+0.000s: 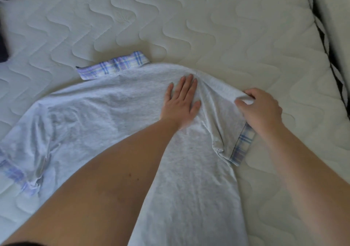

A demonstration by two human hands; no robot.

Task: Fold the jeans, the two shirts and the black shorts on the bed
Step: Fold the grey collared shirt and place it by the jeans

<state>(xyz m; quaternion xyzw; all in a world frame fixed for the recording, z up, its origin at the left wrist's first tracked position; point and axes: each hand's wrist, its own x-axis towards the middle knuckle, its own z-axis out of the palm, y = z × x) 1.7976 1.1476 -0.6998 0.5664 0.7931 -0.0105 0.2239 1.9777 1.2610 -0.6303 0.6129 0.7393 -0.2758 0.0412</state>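
**Grey shirt: first sleeve fold in hand**

The grey shirt (117, 109) lies spread on the bed (227, 28), not yet folded. The left hand (180, 100) presses flat near the shoulder; the right hand (259, 107) pinches the plaid-cuffed sleeve (227, 124). Dark clothing (5, 37) waits at the far-left edge, seemingly unfolded.

Both arms are bare from the hands up to the near edge of the view, with no sleeve, watch, bracelet or ring showing on either. The left hand (180, 101) and right hand (262, 109) have short, plain nails. Relative to the left hand, a small dark mole sits well back on the broad forearm, and a sliver of dark cloth shows beyond that at the bottom-left corner.
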